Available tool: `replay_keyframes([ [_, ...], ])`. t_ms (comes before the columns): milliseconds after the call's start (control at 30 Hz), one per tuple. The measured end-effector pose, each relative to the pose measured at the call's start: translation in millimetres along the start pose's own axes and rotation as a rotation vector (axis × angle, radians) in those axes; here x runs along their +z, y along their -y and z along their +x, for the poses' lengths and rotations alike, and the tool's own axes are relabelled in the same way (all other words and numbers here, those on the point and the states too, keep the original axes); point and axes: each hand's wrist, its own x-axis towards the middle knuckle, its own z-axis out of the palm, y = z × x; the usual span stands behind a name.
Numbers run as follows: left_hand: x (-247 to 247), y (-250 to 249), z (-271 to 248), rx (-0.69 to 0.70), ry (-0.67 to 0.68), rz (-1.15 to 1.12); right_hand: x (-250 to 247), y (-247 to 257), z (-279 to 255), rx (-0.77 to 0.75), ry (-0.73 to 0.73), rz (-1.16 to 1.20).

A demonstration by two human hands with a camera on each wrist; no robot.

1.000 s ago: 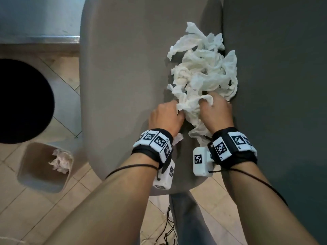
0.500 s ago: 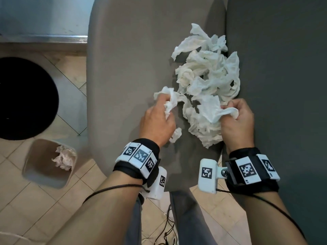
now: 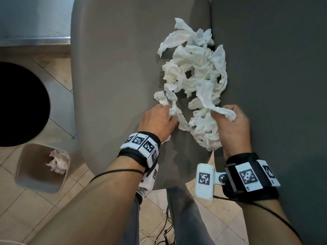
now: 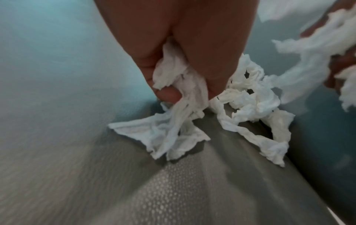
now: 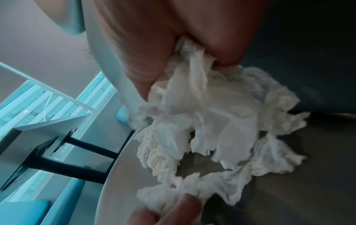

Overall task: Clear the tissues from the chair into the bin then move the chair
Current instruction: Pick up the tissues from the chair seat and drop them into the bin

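Note:
A heap of crumpled white tissues (image 3: 194, 73) lies on the grey chair seat (image 3: 115, 68), up against the dark backrest (image 3: 274, 68). My left hand (image 3: 159, 119) grips a twisted wad of tissue (image 4: 173, 85) at the heap's near left edge. My right hand (image 3: 233, 124) clutches another bunch of tissue (image 5: 192, 94) at the near right edge, by the backrest. A strip of tissue (image 3: 184, 123) stretches between the two hands. The small grey bin (image 3: 31, 175) stands on the floor to the lower left, with one crumpled tissue (image 3: 58, 161) inside.
A round black base (image 3: 19, 103) sits on the tiled floor left of the chair, just beyond the bin. Cables (image 3: 168, 225) trail on the floor by my legs. A table with black legs (image 5: 63, 152) shows in the right wrist view.
Both hands drew back toward me and apart, pulling tissue out of the near end of the heap. Each now holds its own bunch.

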Motion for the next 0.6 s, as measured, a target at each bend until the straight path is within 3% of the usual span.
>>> replay_keyframes([
  [233, -26.6, 31.5, -36.5, -0.171, -0.196, -0.378, 8.1, 5.9, -8.9, 0.046, 0.030, 0.076],
  [467, -41.5, 53.1, -63.8, -0.184, -0.210, -0.446, 33.9, 13.5, -19.5, 0.035, 0.022, 0.017],
  [600, -49.6, 54.7, -65.1, -0.229, -0.247, -0.466, 46.2, 14.3, -26.0, 0.089, 0.184, -0.099],
])
